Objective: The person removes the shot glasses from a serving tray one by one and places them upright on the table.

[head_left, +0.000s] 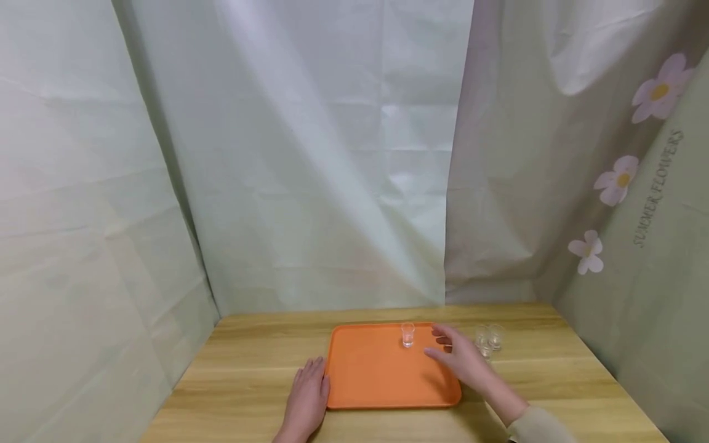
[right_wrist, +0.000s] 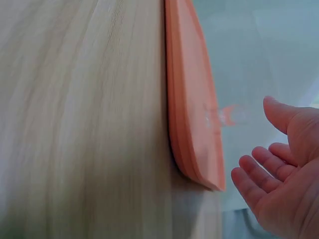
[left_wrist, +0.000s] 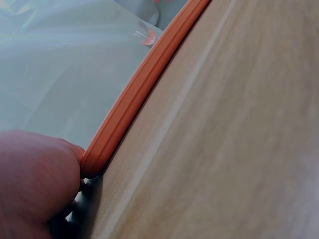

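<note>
An orange tray (head_left: pixel 382 375) lies flat on the wooden table. One small clear shot glass (head_left: pixel 408 335) stands upright on it, near the far edge and right of the middle. My left hand (head_left: pixel 308 394) rests at the tray's left edge, its thumb side against the rim (left_wrist: pixel 124 109). Over the tray's right side hovers my right hand (head_left: pixel 460 357), thumb and fingers spread apart and nothing between them. In the right wrist view that hand (right_wrist: pixel 279 174) appears apart from the glass (right_wrist: pixel 224 116). Several more clear shot glasses (head_left: pixel 495 338) stand grouped on the table just beyond the right hand.
The wooden table (head_left: pixel 249 351) extends on both sides of the tray. Pale green cloth (head_left: pixel 332 184) hangs behind and at both sides. White printed flowers (head_left: pixel 616 180) and lettering mark the right-hand cloth.
</note>
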The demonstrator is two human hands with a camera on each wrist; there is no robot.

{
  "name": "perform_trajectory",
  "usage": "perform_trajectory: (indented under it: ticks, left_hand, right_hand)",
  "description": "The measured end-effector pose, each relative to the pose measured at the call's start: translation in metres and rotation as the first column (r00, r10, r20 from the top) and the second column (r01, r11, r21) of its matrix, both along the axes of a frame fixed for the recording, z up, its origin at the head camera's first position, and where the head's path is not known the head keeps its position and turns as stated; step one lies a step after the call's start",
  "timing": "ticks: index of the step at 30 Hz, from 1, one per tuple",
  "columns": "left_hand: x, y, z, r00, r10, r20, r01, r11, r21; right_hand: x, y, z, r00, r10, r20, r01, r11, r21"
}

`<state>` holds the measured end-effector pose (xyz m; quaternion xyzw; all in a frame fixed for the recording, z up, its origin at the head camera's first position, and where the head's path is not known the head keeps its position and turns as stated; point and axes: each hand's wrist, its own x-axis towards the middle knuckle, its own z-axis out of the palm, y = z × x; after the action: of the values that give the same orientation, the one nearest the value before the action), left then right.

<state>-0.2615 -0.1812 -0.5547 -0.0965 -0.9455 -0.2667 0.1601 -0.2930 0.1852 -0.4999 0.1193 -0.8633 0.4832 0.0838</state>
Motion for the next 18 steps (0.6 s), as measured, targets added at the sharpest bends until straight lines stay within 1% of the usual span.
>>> perform_trajectory:
  ticks: [1, 6, 10, 14, 18]
  left_hand:
    - [0.000, 0.000, -0.001, 1.000, 0.001, 0.006, -0.001, 1.000, -0.001]
    - [0.001, 0.001, -0.002, 1.000, 0.002, -0.011, -0.002, 1.000, -0.004]
    - [0.002, 0.001, 0.000, 1.000, 0.000, 0.001, 0.000, 1.000, 0.001]
    - [0.003, 0.002, 0.000, 1.000, 0.003, 0.008, -0.003, 1.000, 0.001]
    - [0.002, 0.002, 0.000, 1.000, 0.006, 0.016, -0.006, 1.000, -0.004]
  right_hand:
    - [-0.001, -0.004, -0.002, 1.000, 0.000, 0.004, 0.000, 1.000, -0.007]
    - [-0.013, -0.017, -0.010, 1.000, -0.023, 0.022, 0.023, 1.000, 0.000]
    - [-0.022, -0.026, -0.015, 0.999, -0.035, 0.038, 0.035, 0.999, -0.010]
    - [-0.032, -0.034, -0.015, 0.998, -0.037, 0.046, 0.038, 0.999, -0.017]
    - [-0.037, -0.040, -0.013, 0.998, -0.031, 0.048, 0.033, 0.999, -0.034]
